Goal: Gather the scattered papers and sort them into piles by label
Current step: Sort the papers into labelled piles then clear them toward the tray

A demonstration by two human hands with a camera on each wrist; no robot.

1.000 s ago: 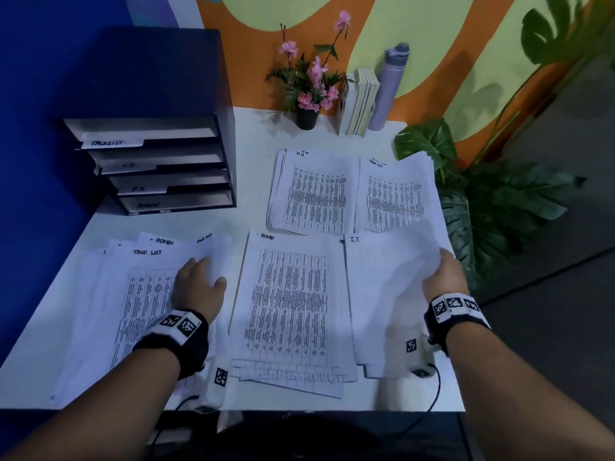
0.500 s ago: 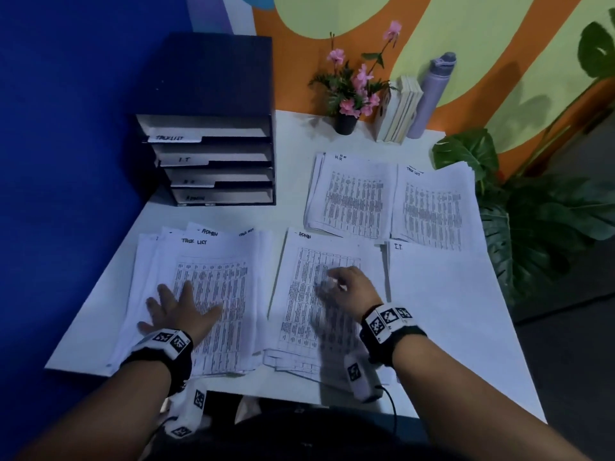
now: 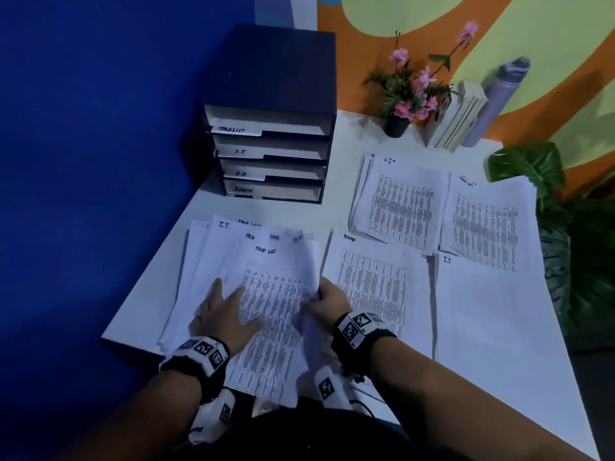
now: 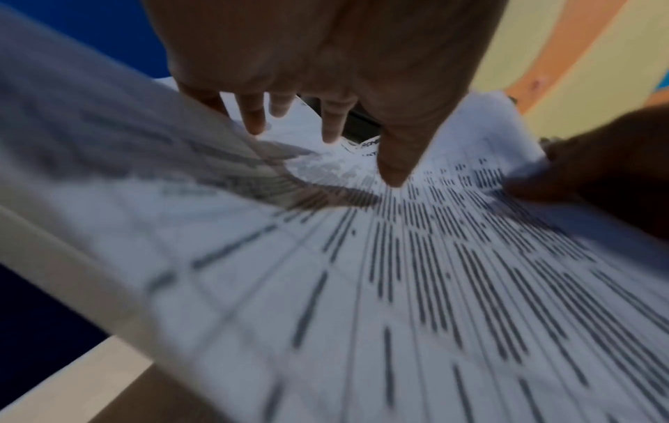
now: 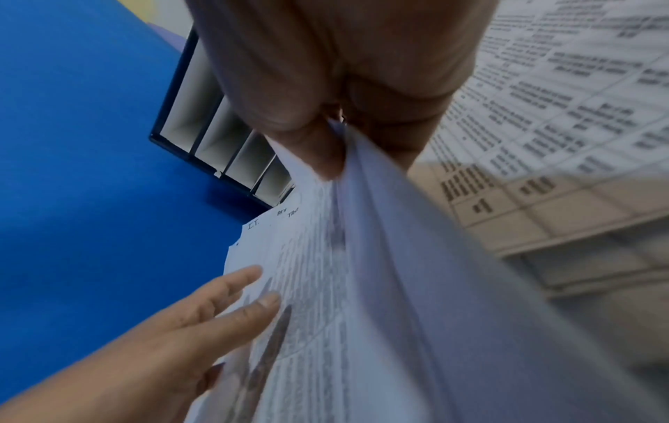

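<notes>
Right hand (image 3: 327, 299) hops from the Admin pile (image 3: 369, 287) to the unsorted stack (image 3: 266, 294).
Its grip now pinches the Task List sheet's 3 o'clock edge; left hand (image 3: 226, 311) stays flat, fingers released, so sorting continues.

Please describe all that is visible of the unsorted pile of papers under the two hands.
The unsorted pile is a loose, fanned stack of white printed sheets at the table's front left corner. Handwritten labels show at the tops: TASK LIST on the top sheet, I.T. and ADMIN on the ones behind. The left hand rests flat on it with spread fingers; the right hand pinches and lifts its right edge.
</notes>
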